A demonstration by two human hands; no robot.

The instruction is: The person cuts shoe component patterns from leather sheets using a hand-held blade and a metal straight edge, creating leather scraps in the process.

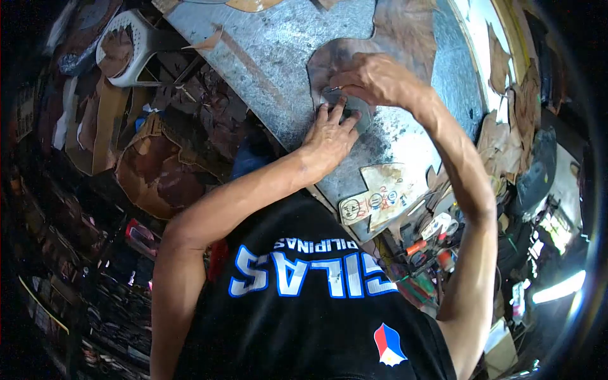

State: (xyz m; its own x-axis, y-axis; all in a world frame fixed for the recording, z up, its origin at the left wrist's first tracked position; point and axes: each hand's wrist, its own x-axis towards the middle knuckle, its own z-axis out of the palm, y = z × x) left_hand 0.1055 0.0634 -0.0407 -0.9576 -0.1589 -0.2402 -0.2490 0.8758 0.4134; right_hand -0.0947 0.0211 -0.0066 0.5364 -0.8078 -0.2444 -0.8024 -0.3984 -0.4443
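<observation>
My left hand [329,136] lies with its fingers spread, pressing on a dark grey-green flat piece [366,117]. This piece rests partly on a brown leather sheet [405,38] on the metal-topped table [272,50]. Just above the left fingertips, my right hand [373,79] is closed around a small thin tool [333,90], whose tip is near the flat piece's upper left edge. The right fingers hide most of the tool, so its exact kind is unclear.
Marked pale templates [383,195] lie at the table's near edge. A white stool [136,47] and a cardboard box of brown scraps [152,168] stand to the left. Tools with an orange-red handle [416,247] and leather scraps [506,142] are on the right.
</observation>
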